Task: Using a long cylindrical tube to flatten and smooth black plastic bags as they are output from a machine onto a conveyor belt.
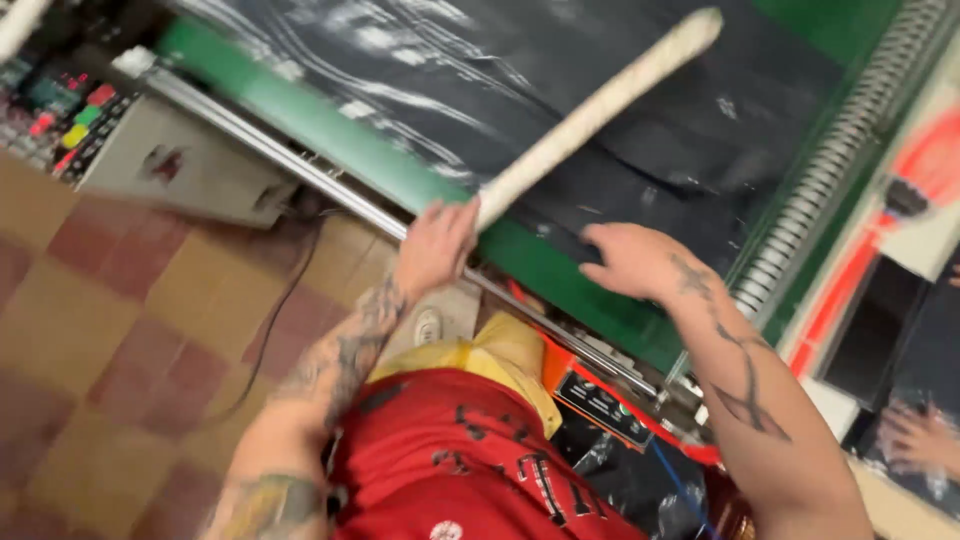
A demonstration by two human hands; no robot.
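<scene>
Pale stick [598,105] slants up and to the right from the left hand [435,250], whose fingers are wrapped round its lower end; the right hand [630,262], just beside, rests spread on black sheeting [560,90] above a green machine edge [330,130].

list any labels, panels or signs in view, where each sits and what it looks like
Control panel: top left on the machine's grey box, slanted, red, green and yellow buttons.
Dark label plate: machine front below the green edge, rectangular, black with pale marks.
Sign: right edge, white with orange-red shapes, blurred.
</scene>
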